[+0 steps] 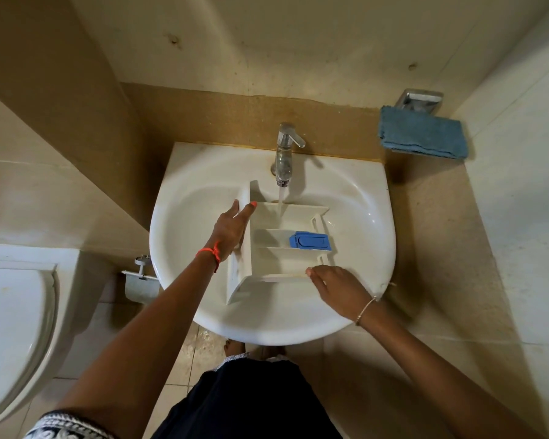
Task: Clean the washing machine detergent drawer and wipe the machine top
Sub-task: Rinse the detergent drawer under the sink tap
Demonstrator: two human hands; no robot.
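At nine o'clock from the basin, along the left edge of our view, sits a white toilet (16, 312) with its lid down. Just beside the sink's rim at about eight o'clock hangs a paper holder (141, 282) on the tiled wall. The white sink (191, 198) fills the middle. At its twelve o'clock stands a chrome tap (284, 153), and a thin stream of water (280, 201) falls from it. Off at two o'clock, well apart from the basin, a folded blue cloth (423, 133) lies on the ledge against a metal fitting (420, 99). Nothing stands between us and the basin except our own forearms, which cross its near rim.

The detergent drawer (282, 258) lies inside the sink, its front panel at nine o'clock and its open compartments facing up. The water lands in the far compartment at twelve o'clock. A blue insert (311, 240) sits in the middle compartment, toward three o'clock.

Our left hand (232, 228), a red thread (210, 251) at the wrist, straddles the upright front panel. The thumb lies on the inner face and the fingers on the outer, nearly straight, so the panel is held between them. Our right hand (336, 288), with a thin bracelet (366, 308), comes in from five o'clock. Its fingertips (309, 272) touch the top edge of the drawer's near wall. The hand is blurred and its thumb is hidden, so we cannot tell whether it clasps the wall or only rests there.
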